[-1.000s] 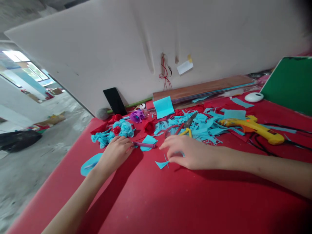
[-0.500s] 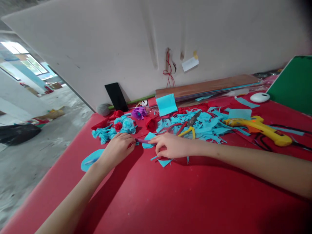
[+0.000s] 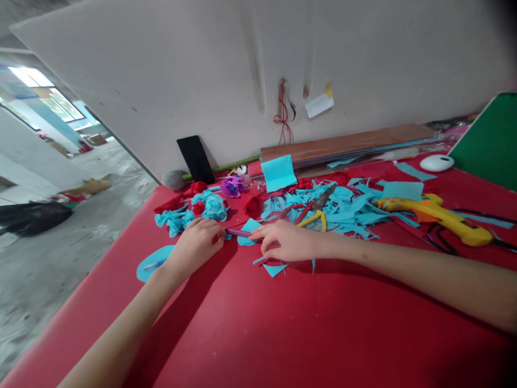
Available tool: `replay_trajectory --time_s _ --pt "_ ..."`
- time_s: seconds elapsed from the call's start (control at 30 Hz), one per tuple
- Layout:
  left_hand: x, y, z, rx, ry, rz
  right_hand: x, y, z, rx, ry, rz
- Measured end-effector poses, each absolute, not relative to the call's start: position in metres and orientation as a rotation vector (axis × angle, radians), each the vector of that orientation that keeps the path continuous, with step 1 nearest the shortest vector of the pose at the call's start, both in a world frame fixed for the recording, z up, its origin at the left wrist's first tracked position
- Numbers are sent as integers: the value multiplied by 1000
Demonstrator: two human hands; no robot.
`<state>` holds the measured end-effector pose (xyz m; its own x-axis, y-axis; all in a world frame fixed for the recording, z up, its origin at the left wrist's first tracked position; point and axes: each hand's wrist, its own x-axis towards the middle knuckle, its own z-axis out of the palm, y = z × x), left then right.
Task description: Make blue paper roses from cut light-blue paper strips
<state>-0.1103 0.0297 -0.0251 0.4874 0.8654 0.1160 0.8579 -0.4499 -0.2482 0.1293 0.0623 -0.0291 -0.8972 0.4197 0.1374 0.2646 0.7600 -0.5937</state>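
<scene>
Between my two hands a thin purple stick (image 3: 238, 233) lies level, close over the red tabletop (image 3: 250, 323). Its left end is in the curled fingers of my left hand (image 3: 200, 240). My right hand (image 3: 291, 241) has its fingertips closed on the other end, and they hide part of it. Small blue paper pieces (image 3: 275, 269) lie beneath and in front of the right hand. Just beyond the left hand are light-blue paper flowers (image 3: 214, 206) with a red one (image 3: 198, 208) among them. A purple paper flower (image 3: 232, 187) and a red paper rose (image 3: 252, 205) sit farther back.
Pliers (image 3: 319, 207) rest on a heap of blue paper scraps (image 3: 349, 207). To the right lie a yellow glue gun (image 3: 440, 215) with a black cord and a white computer mouse (image 3: 437, 163). A dark phone (image 3: 196, 159) leans on the back panel (image 3: 181, 81).
The view has shifted slightly, so everything appears a little farther right. Both hands keep hold of the purple stick, with hardly any movement.
</scene>
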Motion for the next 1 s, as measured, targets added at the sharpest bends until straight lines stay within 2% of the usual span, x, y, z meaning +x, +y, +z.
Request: replay_trajectory --time_s 0.57,1.0 --pt "-110 27 -12 -2543 -1305 5 129 63 -32 -499 -2718 819" --pt "-114 33 -31 -2601 -1388 -130 124 70 -32 -494 -2665 928"
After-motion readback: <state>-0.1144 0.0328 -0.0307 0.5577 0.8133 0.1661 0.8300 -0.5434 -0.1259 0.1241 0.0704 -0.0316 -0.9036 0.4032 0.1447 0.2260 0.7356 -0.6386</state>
